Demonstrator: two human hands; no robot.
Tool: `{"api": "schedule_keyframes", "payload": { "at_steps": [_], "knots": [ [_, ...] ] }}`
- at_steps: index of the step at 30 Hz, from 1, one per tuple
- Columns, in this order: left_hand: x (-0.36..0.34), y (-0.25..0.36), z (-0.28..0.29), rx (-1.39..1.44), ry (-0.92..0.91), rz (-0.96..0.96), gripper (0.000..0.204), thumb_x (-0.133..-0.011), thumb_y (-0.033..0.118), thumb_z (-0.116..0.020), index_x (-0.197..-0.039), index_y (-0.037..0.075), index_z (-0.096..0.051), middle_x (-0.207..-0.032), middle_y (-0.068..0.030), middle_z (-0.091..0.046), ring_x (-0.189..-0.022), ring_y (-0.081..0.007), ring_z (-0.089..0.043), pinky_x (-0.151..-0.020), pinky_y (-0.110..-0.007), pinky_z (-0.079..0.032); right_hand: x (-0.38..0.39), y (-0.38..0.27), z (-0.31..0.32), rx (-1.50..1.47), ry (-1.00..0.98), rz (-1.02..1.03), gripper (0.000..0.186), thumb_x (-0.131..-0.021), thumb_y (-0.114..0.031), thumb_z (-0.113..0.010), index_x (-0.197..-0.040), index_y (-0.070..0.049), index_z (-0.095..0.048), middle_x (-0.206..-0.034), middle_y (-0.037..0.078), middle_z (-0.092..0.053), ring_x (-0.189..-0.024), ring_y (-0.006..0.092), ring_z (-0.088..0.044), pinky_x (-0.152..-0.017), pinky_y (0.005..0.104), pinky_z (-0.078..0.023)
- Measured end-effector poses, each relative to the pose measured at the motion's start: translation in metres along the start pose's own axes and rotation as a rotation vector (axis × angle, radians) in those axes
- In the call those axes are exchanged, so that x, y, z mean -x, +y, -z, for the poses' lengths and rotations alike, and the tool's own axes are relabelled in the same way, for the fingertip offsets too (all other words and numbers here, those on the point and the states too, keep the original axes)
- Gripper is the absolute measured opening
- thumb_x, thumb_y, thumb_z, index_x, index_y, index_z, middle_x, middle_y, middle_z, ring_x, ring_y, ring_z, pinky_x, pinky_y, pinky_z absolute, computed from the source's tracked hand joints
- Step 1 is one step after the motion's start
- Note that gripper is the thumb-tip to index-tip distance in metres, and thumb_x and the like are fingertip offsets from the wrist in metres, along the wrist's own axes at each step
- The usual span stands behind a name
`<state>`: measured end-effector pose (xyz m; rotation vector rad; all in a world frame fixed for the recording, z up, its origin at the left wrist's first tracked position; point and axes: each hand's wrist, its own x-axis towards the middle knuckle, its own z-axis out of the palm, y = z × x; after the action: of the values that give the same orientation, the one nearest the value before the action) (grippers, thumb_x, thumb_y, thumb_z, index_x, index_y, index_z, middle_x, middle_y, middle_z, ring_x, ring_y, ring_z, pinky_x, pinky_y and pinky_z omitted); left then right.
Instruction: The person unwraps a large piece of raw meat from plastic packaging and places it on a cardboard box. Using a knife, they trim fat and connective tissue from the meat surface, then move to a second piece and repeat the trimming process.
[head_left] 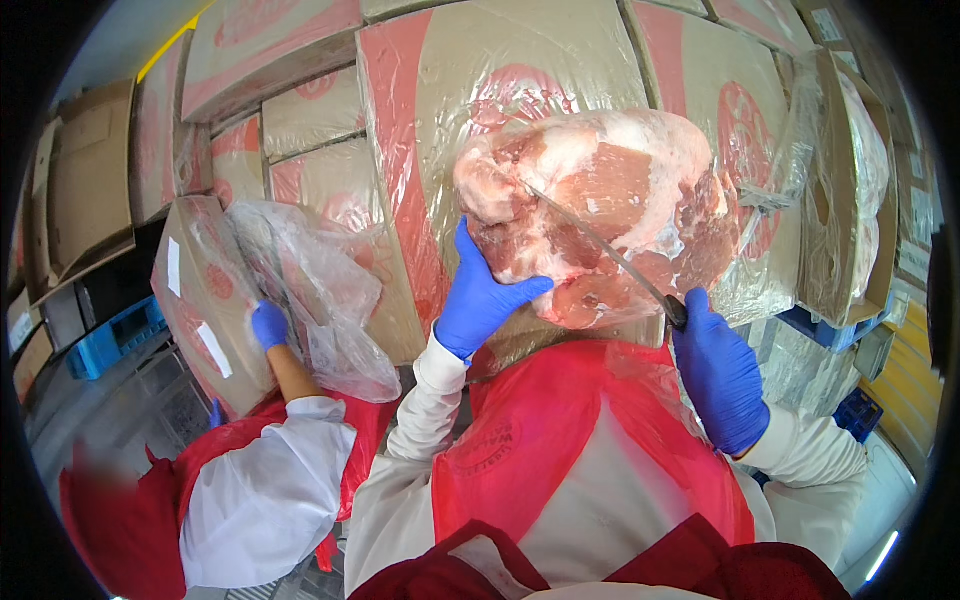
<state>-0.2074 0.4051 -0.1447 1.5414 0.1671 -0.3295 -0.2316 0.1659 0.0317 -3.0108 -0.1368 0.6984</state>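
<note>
A large piece of raw meat (640, 180), pink with pale fat, lies on plastic-wrapped cardboard boxes in front of me. My left hand (480, 300), in a blue glove, grips its near left side, the thumb along the lower edge and the other fingers partly hidden beneath. In my blue-gloved right hand (718, 375) is a knife (610, 250), held by its dark handle near the meat's lower right. Its long thin blade slants up and left across the meat, the tip by the fatty upper left part.
At my left a co-worker in white and red has a blue-gloved hand (269, 325) at a box (205, 300) with clear plastic film (310, 280). An opened box (850, 200) with plastic-covered contents stands right. A blue crate (115, 338) sits far left.
</note>
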Motion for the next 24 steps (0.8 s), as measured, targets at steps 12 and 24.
{"api": "schedule_keyframes", "payload": {
  "at_steps": [12, 24],
  "knots": [
    [0.005, -0.002, -0.005, 0.150, 0.028, -0.038, 0.117, -0.068, 0.024, -0.086, -0.144, -0.004, -0.001, -0.141, -0.0206, -0.032, -0.130, -0.0270, -0.038, -0.108, -0.037, -0.033, -0.030, 0.050, 0.001, -0.586, -0.247, 0.214, 0.033, -0.093, -0.028, -0.059, -0.114, -0.003, -0.055, -0.069, 0.009, -0.061, -0.054, 0.0208, -0.060, -0.050, 0.0365, -0.047],
    [0.006, -0.014, -0.009, 0.247, 0.081, -0.057, 0.112, -0.069, 0.017, -0.084, -0.147, 0.001, -0.005, -0.144, -0.0190, -0.032, -0.130, -0.0269, -0.039, -0.108, -0.039, -0.036, -0.167, 0.069, 0.110, -0.180, -0.841, -0.026, 0.030, -0.086, -0.030, -0.069, -0.075, -0.005, -0.056, -0.058, 0.003, -0.055, -0.045, 0.0110, -0.053, -0.041, 0.0264, -0.042]
  ]
}}
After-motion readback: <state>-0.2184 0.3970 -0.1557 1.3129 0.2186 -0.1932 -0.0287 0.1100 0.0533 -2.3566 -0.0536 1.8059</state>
